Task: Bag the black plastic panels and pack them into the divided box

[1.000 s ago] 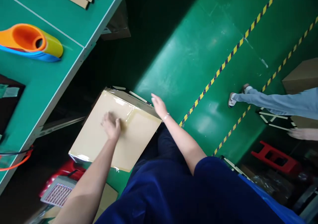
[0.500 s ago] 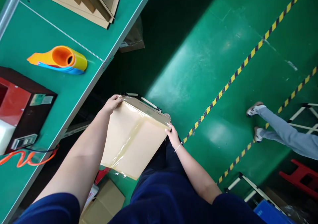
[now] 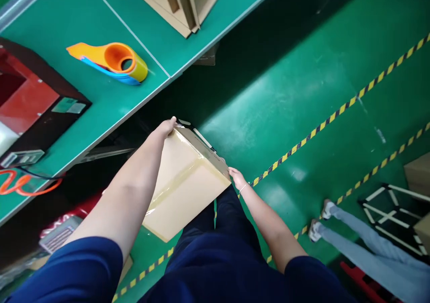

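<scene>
A brown cardboard box [image 3: 183, 177], taped along the middle of its top, is held low in front of my legs. My left hand [image 3: 168, 126] grips its far left corner, with the fingertips partly hidden. On the opposite side, my right hand [image 3: 236, 177] clasps the far right corner, fingers against the printed side face. Beyond that printed side, a white bar with black joints [image 3: 201, 139] shows close to the box.
On the green workbench [image 3: 110, 7] to the left are an orange-yellow tape dispenser [image 3: 139, 70], a red-and-black machine [image 3: 36, 97] and cardboard pieces [image 3: 188, 7]. A person's legs [image 3: 356, 238] are at right, near a frame rack [image 3: 393, 213]. Striped tape [image 3: 322, 126] marks the floor.
My view has turned, so the bench and floor lines sit at a different slant. The box remains in both hands and appears turned and tilted slightly. The other person's legs appear lower and further left.
</scene>
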The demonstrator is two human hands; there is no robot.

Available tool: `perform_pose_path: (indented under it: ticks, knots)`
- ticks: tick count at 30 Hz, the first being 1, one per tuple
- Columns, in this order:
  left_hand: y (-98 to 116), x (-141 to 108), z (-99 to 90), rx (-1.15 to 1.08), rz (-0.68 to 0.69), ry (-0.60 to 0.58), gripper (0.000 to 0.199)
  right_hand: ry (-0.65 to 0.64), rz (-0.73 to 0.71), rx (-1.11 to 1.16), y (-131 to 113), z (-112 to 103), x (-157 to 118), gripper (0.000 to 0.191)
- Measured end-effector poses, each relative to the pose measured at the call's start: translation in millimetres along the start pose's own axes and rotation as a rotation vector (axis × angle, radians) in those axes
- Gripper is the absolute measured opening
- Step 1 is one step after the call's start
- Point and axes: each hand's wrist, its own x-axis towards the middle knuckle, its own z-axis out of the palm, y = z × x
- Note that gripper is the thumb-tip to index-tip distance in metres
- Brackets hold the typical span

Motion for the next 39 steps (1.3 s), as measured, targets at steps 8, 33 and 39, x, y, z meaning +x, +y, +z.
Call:
perform_pose_path:
  ticks: [8, 33, 39]
  knots:
    - [-113.5, -177.5, -63.1, -0.040, -0.004, 0.355, 0.029, -0.479, -0.561, -0.590, -127.3, 174.4, 49.9, 0.057]
    - [-271.4, -231.4, -89.2, -0.628, -0.469, 0.700, 0.062, -0.694, -0.920, -1.407, -140.6, 367.4, -48.1, 0.059]
    - [-325.0, -271.6, -107.6, -0.895, -0.447, 0.835, 0.051, -1.202, -0.784, -1.807, -12.0, 490.9, -77.5, 0.068]
